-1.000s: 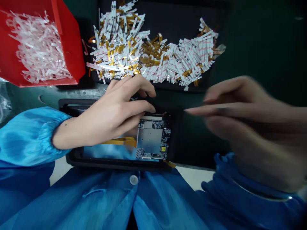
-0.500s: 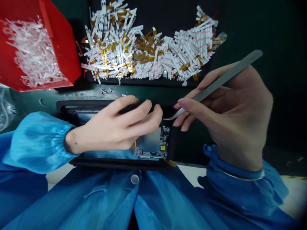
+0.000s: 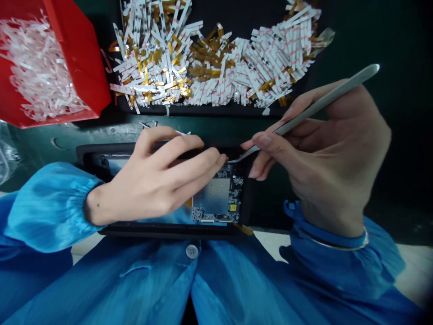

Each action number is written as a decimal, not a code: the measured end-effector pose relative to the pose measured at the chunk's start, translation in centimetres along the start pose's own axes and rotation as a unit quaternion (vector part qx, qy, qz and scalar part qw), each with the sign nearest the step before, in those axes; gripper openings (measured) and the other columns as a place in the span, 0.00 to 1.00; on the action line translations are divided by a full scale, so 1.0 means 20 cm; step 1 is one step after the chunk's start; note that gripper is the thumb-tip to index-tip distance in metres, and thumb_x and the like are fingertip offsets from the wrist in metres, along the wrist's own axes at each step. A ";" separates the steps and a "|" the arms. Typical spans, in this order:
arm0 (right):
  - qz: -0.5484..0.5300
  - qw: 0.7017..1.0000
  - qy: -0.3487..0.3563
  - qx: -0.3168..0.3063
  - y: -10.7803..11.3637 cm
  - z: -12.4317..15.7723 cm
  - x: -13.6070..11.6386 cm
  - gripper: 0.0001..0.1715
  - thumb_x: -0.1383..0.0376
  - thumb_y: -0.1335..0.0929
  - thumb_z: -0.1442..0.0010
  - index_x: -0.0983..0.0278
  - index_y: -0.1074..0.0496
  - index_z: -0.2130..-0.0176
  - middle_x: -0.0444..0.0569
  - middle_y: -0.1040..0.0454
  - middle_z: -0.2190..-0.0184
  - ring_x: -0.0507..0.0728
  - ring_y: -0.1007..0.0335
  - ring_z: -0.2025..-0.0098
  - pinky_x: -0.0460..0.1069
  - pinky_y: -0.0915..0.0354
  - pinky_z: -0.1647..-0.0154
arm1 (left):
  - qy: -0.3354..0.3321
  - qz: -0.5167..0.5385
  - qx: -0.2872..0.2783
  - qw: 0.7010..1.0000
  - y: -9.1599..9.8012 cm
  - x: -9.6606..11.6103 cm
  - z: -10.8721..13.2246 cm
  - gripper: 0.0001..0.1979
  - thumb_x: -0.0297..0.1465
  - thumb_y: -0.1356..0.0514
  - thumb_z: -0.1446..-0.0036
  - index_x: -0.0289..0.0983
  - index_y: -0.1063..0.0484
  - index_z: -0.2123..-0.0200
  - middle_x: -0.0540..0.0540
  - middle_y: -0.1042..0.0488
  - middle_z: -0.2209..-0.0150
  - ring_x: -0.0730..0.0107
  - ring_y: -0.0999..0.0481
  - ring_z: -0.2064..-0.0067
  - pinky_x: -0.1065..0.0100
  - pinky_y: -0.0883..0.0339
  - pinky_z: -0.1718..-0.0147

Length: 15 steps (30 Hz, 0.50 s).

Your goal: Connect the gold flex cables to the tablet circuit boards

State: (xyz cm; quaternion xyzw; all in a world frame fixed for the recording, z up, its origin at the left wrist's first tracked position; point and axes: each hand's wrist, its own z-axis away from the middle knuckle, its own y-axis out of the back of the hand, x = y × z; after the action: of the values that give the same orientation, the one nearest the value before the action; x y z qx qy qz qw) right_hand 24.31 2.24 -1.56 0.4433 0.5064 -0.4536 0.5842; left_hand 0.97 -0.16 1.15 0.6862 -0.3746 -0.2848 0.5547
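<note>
A black frame [image 3: 158,232] holds a device with a circuit board [image 3: 213,196] at its right end. My left hand [image 3: 157,174] lies over the device, fingers bent and reaching to the board's upper edge; its thumb is hidden, and whether it holds anything does not show. My right hand [image 3: 324,149] is closed round metal tweezers [image 3: 314,108], whose tips point left at the board's top edge beside my left fingertips. A small gold-coloured bit shows at the tips. An orange strip [image 3: 244,229] sticks out at the frame's lower right corner.
Behind the frame, a black tray [image 3: 237,13] bears a pile of white and gold flex strips [image 3: 216,67]. A red bin [image 3: 79,49] with white paper-like scraps [image 3: 43,67] stands at the upper left. Clear plastic [image 3: 6,149] lies at the left edge.
My left fingers have shifted and stretched further along the board's top edge, uncovering more of the board. The tweezer tips have moved slightly up and left. The view has shifted a little.
</note>
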 end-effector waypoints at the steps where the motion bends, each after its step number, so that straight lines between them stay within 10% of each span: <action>1: 0.001 1.000 0.002 0.002 0.00 0.00 0.00 0.20 0.71 0.25 0.44 0.56 0.36 0.60 0.37 0.24 0.74 0.54 0.22 0.76 0.46 0.31 0.84 | 0.002 0.018 -0.006 1.000 0.01 0.01 0.01 0.15 0.25 0.43 0.33 0.32 0.29 0.45 0.48 0.21 0.47 0.62 0.23 0.47 0.57 0.33 0.50; 15: 0.034 0.997 0.065 0.024 -0.03 0.02 -0.01 0.21 0.72 0.22 0.49 0.57 0.34 0.63 0.37 0.33 0.74 0.53 0.23 0.73 0.46 0.28 0.80 | 0.004 0.028 -0.026 0.999 -0.01 0.05 0.04 0.18 0.23 0.48 0.31 0.30 0.34 0.40 0.48 0.21 0.47 0.66 0.25 0.45 0.61 0.36 0.54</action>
State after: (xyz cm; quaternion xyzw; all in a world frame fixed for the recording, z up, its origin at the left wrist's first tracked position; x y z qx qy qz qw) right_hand 23.88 1.69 -1.27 0.5026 0.5166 -0.4156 0.5548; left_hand 1.00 -1.45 0.86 0.6620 -0.3837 -0.2766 0.5814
